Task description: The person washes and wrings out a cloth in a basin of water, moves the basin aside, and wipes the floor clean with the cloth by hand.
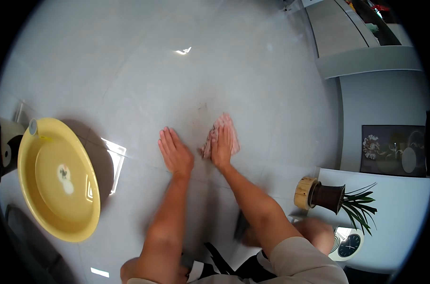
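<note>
My right hand point(222, 147) holds a crumpled pinkish cloth point(230, 125) down against the grey tiled floor point(257, 80). Its fingers lie along the top of the cloth, and the palm side is hidden. Brownish smudges point(203, 106) mark the floor just beyond the cloth. To the left, my left hand point(174, 154) rests flat on the tiles with its fingers stretched out and nothing in it.
A yellow basin point(89, 220) stands at the left, with a printed pattern on its bottom. To the right are a potted plant point(328, 198) on a wooden stand, a dark clock point(350, 244), a framed flower picture point(392, 150) and a cabinet point(335, 28).
</note>
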Motion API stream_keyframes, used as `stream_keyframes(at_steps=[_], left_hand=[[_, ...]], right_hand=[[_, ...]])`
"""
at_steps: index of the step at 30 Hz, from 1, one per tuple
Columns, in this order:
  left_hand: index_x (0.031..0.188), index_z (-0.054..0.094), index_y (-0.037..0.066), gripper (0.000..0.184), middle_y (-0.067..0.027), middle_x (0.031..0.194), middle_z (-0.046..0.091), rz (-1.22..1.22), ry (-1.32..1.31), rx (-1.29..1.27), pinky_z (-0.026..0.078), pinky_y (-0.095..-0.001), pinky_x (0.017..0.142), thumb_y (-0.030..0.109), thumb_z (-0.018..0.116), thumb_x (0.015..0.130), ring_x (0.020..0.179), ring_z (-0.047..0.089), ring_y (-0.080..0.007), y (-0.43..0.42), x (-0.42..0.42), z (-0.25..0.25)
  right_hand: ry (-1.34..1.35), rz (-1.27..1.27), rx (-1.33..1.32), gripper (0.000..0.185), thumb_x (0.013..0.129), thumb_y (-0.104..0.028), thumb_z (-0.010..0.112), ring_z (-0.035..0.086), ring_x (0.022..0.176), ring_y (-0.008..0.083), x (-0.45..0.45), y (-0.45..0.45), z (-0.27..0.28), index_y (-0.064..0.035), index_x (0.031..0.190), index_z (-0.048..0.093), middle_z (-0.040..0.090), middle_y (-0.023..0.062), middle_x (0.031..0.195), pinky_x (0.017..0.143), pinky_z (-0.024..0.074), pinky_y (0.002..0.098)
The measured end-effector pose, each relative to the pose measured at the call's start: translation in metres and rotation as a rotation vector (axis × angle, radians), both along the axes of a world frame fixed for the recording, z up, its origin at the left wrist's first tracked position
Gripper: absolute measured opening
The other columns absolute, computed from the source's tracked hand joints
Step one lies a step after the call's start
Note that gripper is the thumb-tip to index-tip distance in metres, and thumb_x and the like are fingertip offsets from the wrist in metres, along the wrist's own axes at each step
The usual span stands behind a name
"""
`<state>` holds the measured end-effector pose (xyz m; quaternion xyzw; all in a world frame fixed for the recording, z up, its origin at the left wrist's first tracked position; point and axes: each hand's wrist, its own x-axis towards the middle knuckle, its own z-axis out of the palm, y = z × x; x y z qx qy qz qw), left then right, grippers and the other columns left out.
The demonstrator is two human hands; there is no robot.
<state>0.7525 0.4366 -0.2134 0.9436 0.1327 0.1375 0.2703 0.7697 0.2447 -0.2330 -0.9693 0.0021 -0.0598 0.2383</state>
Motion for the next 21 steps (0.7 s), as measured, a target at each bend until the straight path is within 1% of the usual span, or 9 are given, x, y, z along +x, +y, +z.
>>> stream_keyframes(at_steps=[2,4,6,9,12,15,18,20,21], left_hand=[[0.158,0.044,-0.008,0.065,-0.0251,0.168,0.042,-0.021,-0.039,-0.112,0.026,-0.0577,0.131,0.006,0.059,0.096,0.159,0.037,-0.0433,0.003,-0.007,-0.001],[0.158,0.044,-0.008,0.065,-0.0257,0.167,0.043,-0.019,-0.080,-0.171,0.028,-0.0583,0.130,0.004,0.057,0.096,0.157,0.038,-0.0441,0.007,-0.002,0.000],[0.158,0.043,-0.008,0.065,-0.0263,0.167,0.043,-0.005,-0.092,-0.190,0.028,-0.0587,0.130,0.004,0.055,0.096,0.157,0.039,-0.0447,0.007,-0.004,-0.001],[0.162,0.038,-0.006,0.069,-0.0258,0.168,0.041,0.011,-0.093,-0.236,0.023,-0.0578,0.132,0.000,0.053,0.095,0.159,0.035,-0.0445,0.006,-0.004,0.000],[0.159,0.042,-0.009,0.067,-0.0278,0.167,0.042,0.006,-0.054,-0.176,0.026,-0.0591,0.131,0.002,0.053,0.093,0.157,0.038,-0.0462,0.007,-0.004,0.000],[0.159,0.043,-0.009,0.068,-0.0280,0.166,0.043,0.017,-0.057,-0.169,0.027,-0.0585,0.131,0.002,0.052,0.093,0.156,0.039,-0.0464,0.007,-0.004,0.006],[0.157,0.046,-0.009,0.068,-0.0272,0.164,0.046,0.035,-0.053,-0.128,0.028,-0.0581,0.131,0.001,0.055,0.091,0.155,0.040,-0.0448,0.005,-0.002,0.008],[0.156,0.047,-0.008,0.068,-0.0257,0.163,0.048,0.036,-0.052,-0.080,0.029,-0.0581,0.130,-0.001,0.057,0.089,0.155,0.041,-0.0435,0.006,-0.003,0.007],[0.156,0.047,-0.008,0.069,-0.0256,0.163,0.048,0.041,-0.052,-0.059,0.029,-0.0581,0.130,-0.001,0.057,0.088,0.155,0.041,-0.0435,0.009,-0.002,0.005]], right_hand=[[0.017,-0.120,-0.135,0.070,0.109,-0.036,0.054,0.026,0.162,0.0460,-0.027,0.021,0.001,0.0034,0.165,0.039,0.032,0.0302,0.172,0.131,0.0176,0.0594],[0.047,-0.259,-0.228,0.072,0.108,-0.037,0.056,0.026,0.162,0.0466,-0.013,0.061,0.002,0.0033,0.165,0.039,0.032,0.0301,0.173,0.131,0.0177,0.0606],[0.124,-0.429,-0.296,0.073,0.108,-0.039,0.057,0.025,0.163,0.0468,0.020,0.100,0.003,0.0034,0.164,0.038,0.033,0.0294,0.173,0.131,0.0178,0.0616],[0.073,-0.550,-0.244,0.073,0.108,-0.042,0.056,0.023,0.164,0.0449,0.093,0.136,0.000,0.0036,0.163,0.040,0.034,0.0280,0.172,0.131,0.0168,0.0604],[0.069,-0.629,-0.257,0.075,0.108,-0.046,0.056,0.021,0.164,0.0447,0.170,0.151,0.002,0.0032,0.162,0.041,0.034,0.0289,0.172,0.132,0.0156,0.0599],[0.087,-0.621,-0.229,0.079,0.108,-0.049,0.055,0.019,0.165,0.0453,0.227,0.152,-0.004,0.0032,0.163,0.037,0.031,0.0299,0.172,0.133,0.0136,0.0591],[0.145,-0.434,-0.001,0.084,0.106,-0.051,0.056,0.015,0.165,0.0469,0.220,0.132,0.017,0.0031,0.166,0.031,0.028,0.0299,0.173,0.133,0.0127,0.0584],[0.261,-0.139,-0.220,0.088,0.106,-0.054,0.057,0.014,0.165,0.0474,0.192,0.098,0.053,0.0023,0.166,0.029,0.027,0.0290,0.173,0.133,0.0123,0.0581],[0.271,-0.093,-0.264,0.089,0.105,-0.056,0.058,0.014,0.165,0.0477,0.184,0.083,0.053,0.0023,0.166,0.029,0.027,0.0289,0.173,0.133,0.0123,0.0580]])
